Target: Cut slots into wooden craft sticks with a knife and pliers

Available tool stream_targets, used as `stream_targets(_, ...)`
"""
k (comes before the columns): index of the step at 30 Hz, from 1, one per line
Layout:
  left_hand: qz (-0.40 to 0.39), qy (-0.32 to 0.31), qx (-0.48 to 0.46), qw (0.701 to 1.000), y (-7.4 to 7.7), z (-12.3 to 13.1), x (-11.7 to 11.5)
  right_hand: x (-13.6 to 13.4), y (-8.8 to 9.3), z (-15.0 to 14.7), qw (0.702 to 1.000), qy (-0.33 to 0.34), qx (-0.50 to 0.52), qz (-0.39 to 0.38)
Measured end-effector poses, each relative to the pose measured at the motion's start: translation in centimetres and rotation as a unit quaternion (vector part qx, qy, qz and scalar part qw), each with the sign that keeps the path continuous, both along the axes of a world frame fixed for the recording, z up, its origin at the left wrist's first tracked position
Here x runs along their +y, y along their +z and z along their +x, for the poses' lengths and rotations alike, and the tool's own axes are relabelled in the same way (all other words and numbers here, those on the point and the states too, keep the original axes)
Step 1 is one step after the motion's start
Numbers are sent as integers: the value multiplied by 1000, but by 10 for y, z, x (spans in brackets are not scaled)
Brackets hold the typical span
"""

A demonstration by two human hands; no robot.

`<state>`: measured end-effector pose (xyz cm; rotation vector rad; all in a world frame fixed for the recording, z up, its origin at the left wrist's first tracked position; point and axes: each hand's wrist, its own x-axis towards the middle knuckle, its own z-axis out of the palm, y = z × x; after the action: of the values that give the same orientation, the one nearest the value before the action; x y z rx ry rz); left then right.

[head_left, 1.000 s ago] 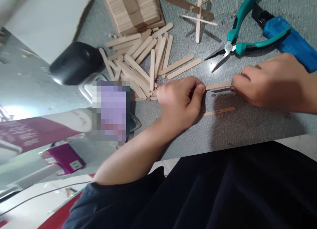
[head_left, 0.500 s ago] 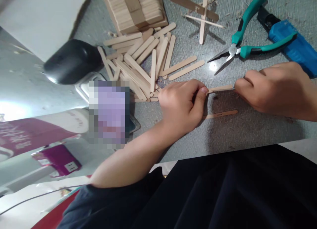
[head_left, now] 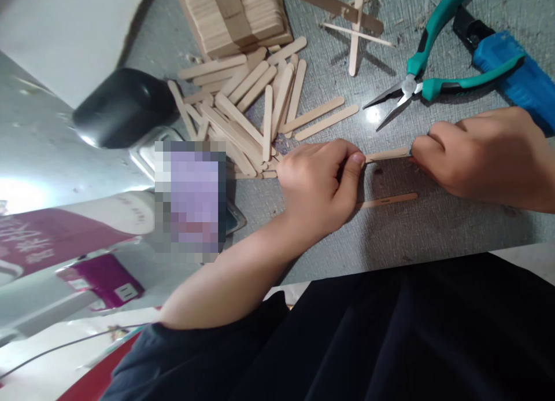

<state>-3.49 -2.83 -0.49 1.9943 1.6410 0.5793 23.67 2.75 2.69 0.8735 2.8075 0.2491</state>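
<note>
My left hand (head_left: 321, 178) is closed, thumb against forefinger, pinching a wooden craft stick (head_left: 388, 155) that points right. My right hand (head_left: 481, 158) is curled into a fist at the stick's far end. A small grey edge shows at its fingertips, but what it grips is mostly hidden. Below the pinched stick, another craft stick (head_left: 396, 199) lies on the table, partly covered by my left hand. Above my hands rest needle-nose pliers (head_left: 409, 87) with green handles, jaws apart.
Loose craft sticks (head_left: 243, 109) lie in a pile beside a banded stack of sticks (head_left: 243, 19). Crossed sticks (head_left: 355, 33) stand at the top. A blue-and-black tool (head_left: 515, 71) lies under the pliers. To the left are a black mouse (head_left: 125, 106) and a blurred-out screen (head_left: 195, 198).
Both hands keep nearly the same places. A dark thin line along the lower edge of the pinched stick shows less now. The view has shifted slightly.
</note>
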Motion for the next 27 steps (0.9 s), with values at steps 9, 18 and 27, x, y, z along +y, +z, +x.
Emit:
stream_targets(9, 5, -5, 16, 1000, -1, 0, 0, -2, 1, -1, 1000, -17, 6, -6)
stream_targets(18, -6, -15, 14, 1000, 1, 0, 2, -2, 1, 0, 1000, 0, 1, 3)
stream_targets(27, -43, -9, -19, 999, 5, 0, 5, 7, 13, -6, 991, -13, -103, -80)
